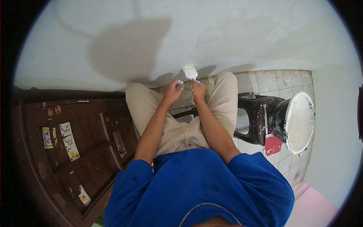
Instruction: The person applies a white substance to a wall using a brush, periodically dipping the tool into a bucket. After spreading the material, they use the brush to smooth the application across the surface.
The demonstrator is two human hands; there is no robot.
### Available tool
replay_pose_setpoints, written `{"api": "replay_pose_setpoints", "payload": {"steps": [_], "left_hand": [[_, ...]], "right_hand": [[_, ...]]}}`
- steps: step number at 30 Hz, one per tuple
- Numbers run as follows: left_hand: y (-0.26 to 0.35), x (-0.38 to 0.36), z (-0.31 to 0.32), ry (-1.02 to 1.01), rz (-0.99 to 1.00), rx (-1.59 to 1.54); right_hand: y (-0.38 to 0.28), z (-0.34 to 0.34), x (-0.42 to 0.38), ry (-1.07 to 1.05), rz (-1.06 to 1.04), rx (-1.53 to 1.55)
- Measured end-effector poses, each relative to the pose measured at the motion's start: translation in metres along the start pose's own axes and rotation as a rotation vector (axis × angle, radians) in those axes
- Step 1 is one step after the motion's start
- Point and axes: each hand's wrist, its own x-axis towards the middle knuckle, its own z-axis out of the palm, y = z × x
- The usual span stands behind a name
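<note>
My right hand (199, 90) is closed around the handle of a paintbrush (190, 72), just in front of the pale wall (234, 41). White paint covers the brush's bristles, which point at the wall's lower part and seem to touch it. To the left of the brush, my left hand (173, 93) is held with its fingers curled in. Whitish smears show at its fingertips; whether it grips something small I cannot make out. Both hands are between my knees, low by the foot of the wall.
On my right, a paint-spattered bucket (278, 122) of white paint stands by a dark stool (250, 117). A flat red piece (273, 144) is beside them. Left of me is a brown wooden door (89, 128) with stickers. Tiled floor (266, 81) meets the wall.
</note>
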Motion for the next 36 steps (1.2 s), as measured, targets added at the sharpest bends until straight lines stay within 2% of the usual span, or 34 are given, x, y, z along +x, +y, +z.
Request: {"api": "replay_pose_setpoints", "payload": {"steps": [3, 6, 15, 18, 21, 24, 27, 31, 33, 36], "left_hand": [[-0.004, 0.003, 0.001, -0.019, -0.011, 0.000], [-0.005, 0.002, 0.003, -0.013, -0.016, -0.006], [0.013, -0.003, 0.002, -0.041, -0.060, 0.042], [0.011, -0.005, 0.000, -0.037, -0.029, 0.033], [0.004, -0.003, 0.000, -0.057, -0.059, 0.002], [0.007, -0.002, 0.001, -0.053, -0.077, 0.014], [0.005, -0.004, 0.002, -0.038, -0.056, 0.012], [-0.010, 0.003, 0.009, 0.005, 0.054, 0.015], [-0.010, 0.004, 0.009, -0.002, 0.039, 0.036], [-0.003, 0.005, 0.010, -0.022, 0.016, 0.025]], "right_hand": [[0.003, 0.003, 0.006, -0.017, -0.120, 0.057], [-0.032, -0.011, -0.020, -0.094, -0.076, 0.252], [-0.145, -0.059, -0.105, -0.142, -0.357, 0.414], [-0.156, -0.081, -0.119, -0.123, -0.313, 0.377], [-0.117, -0.078, -0.094, -0.068, -0.244, 0.367], [-0.043, -0.067, -0.044, -0.021, -0.155, 0.046], [-0.022, -0.057, -0.024, -0.042, 0.002, 0.130], [0.004, -0.029, 0.001, -0.017, -0.102, -0.033], [0.016, -0.016, 0.005, 0.040, -0.121, -0.141], [0.021, -0.010, 0.003, -0.011, -0.017, -0.005]]}}
